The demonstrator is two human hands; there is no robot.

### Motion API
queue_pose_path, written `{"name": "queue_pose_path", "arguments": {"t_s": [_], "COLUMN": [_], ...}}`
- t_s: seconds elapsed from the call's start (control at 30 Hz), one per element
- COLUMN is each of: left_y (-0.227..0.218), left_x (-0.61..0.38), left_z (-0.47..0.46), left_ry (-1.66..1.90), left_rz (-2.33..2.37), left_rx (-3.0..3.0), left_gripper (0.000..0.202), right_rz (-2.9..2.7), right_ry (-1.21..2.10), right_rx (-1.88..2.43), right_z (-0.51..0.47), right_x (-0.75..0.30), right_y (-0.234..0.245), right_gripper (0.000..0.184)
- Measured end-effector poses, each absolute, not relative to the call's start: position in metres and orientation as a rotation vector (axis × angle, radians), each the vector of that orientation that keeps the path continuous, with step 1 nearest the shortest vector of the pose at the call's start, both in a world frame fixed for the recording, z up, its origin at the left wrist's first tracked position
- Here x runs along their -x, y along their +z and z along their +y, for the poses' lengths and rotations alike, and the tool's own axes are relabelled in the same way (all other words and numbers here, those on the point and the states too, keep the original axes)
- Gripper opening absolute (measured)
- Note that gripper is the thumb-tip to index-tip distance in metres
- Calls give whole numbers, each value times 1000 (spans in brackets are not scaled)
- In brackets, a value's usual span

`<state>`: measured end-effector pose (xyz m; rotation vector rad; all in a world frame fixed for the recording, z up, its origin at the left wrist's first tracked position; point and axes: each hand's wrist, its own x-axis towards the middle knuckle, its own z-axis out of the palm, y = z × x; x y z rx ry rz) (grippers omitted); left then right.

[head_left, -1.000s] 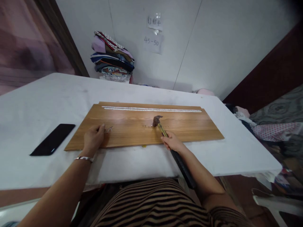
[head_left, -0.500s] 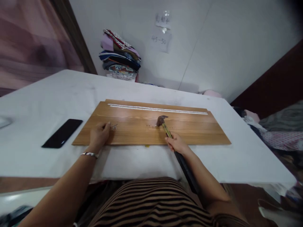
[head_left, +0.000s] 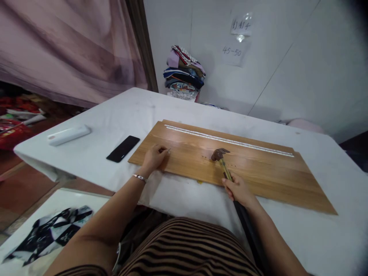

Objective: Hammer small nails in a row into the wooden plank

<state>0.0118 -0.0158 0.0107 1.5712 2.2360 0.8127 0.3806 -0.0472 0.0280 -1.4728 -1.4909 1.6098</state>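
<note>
Hammer (head_left: 220, 154) head rests on the wooden board (head_left: 258, 176), near its middle, beside a short row of small dark dots (head_left: 205, 157) that are too small to tell as nail heads or holes. The right hand (head_left: 238, 189) has its fingers wrapped tight round the handle where the yellowish shaft meets the black grip, just at the board's near edge. The left hand (head_left: 153, 157) lies on the board's left end with its fingers bent and the fingertips at a few small nails (head_left: 169, 150). I cannot tell whether it pinches one or only touches them. A bracelet (head_left: 140, 177) sits on that wrist. A thin silvery strip (head_left: 230, 140) runs along the board's far edge. The board lies on a white table (head_left: 94, 115), with a black phone (head_left: 123, 148) just left of it and a white oblong object (head_left: 69, 134) further left.

Nothing clamps the board, so a blow could likely make it shift or bounce and scatter the loose nails. Fingers steadying a nail would be exposed to a mis-hit. The long black grip trails back along the forearm and might catch on the striped clothing.

A paper note (head_left: 232, 51) on the wall reads "45-50". The note above it (head_left: 241, 26) is handwritten but illegible. No brand shows on the hammer or the phone. Folded cloths (head_left: 184, 74) are stacked against the wall.
</note>
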Motion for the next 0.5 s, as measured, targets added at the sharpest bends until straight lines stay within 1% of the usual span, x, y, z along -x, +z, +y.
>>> {"name": "queue_pose_path", "arguments": {"t_s": [0.1,0.2,0.33,0.5], "left_y": [15,18,21,23], "left_x": [-20,-25,-24,-21], "left_z": [-17,-16,-13,-8], "left_ry": [657,525,433,326], "left_rz": [2286,2333,2357,2345], "left_rx": [-1677,-1729,-1741,-1792], "left_gripper": [27,26,25,28], "right_rz": [-1494,-1481,-1479,-1472], "right_ry": [1630,1623,1605,1623], "right_rx": [1468,1459,1414,1426], "right_z": [-45,-44,-43,-40], "right_x": [-379,-379,-377,-370], "right_y": [24,22,27,31], "right_gripper": [37,36,32,26]}}
